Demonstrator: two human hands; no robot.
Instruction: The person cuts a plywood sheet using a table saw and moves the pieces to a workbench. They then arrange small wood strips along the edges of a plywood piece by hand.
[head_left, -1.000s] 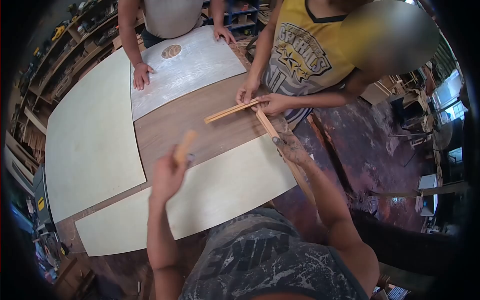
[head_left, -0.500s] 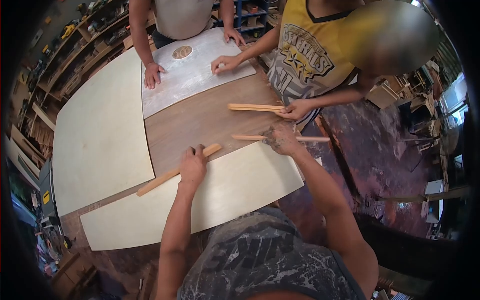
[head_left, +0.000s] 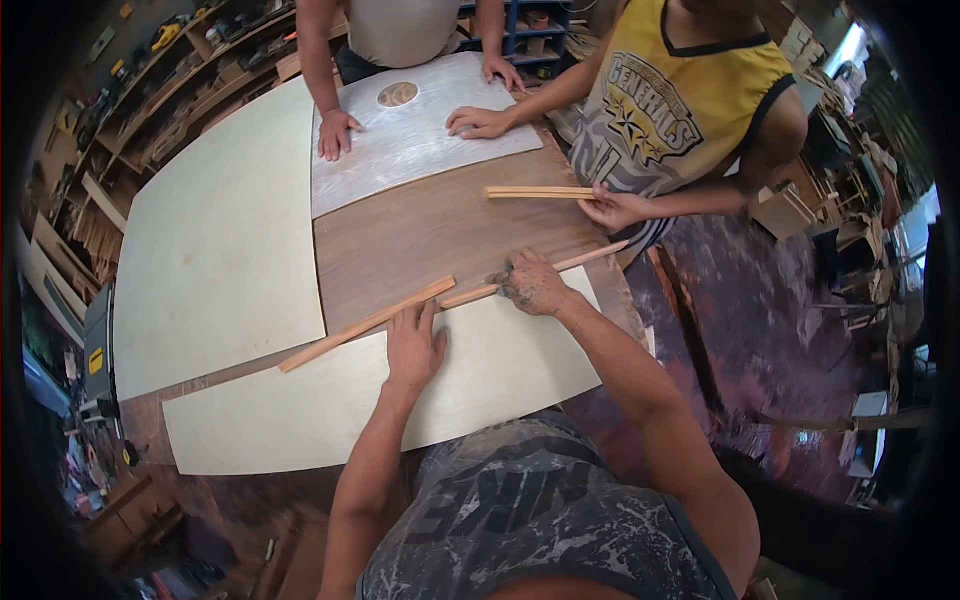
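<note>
A long wooden strip (head_left: 350, 332) lies at a slant along the far edge of a narrow pale panel (head_left: 300, 420). My left hand (head_left: 415, 350) rests on that panel, fingers stretched out and touching the near side of the strip. My right hand (head_left: 532, 284), smeared with grey on the fingers, grips a second wooden strip (head_left: 590, 256), which passes under its curled fingers. The second strip's left end lies beside the first strip's right end, close to my left fingertips. Both strips run roughly in line.
A brown board (head_left: 420, 230) lies beyond the strips, with a large pale sheet (head_left: 215, 240) at left. A person in yellow holds paired strips (head_left: 535, 193) and rests a hand on a whitish panel (head_left: 400, 150). Another person presses that panel. Shelves (head_left: 190, 100) stand behind.
My right hand has brought its strip left, against the first strip. My left hand has loosened from around its strip to its near side. The co-worker's hand now lies on the whitish panel.
</note>
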